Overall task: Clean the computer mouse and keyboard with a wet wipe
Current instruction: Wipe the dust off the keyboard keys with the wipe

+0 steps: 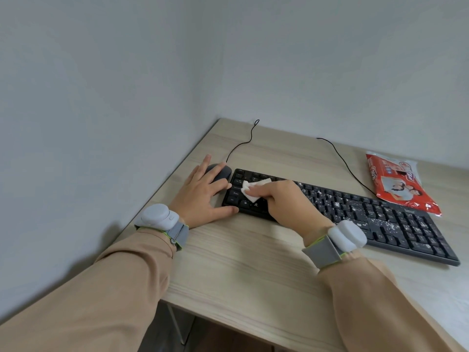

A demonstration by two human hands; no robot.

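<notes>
A black keyboard (355, 212) lies slantwise on the wooden desk (241, 262), its middle and right keys speckled with white dust. My right hand (284, 201) presses a white wet wipe (250, 190) onto the keys at the keyboard's left end. My left hand (203, 196) lies flat with spread fingers against the keyboard's left edge, its fingers resting over a dark grey mouse (219, 171) just beyond that corner.
A red wet-wipe packet (398, 184) lies behind the keyboard's right part. Two black cables (342, 158) run from the mouse and keyboard toward the wall. The desk's left edge meets the wall; its front edge is near me.
</notes>
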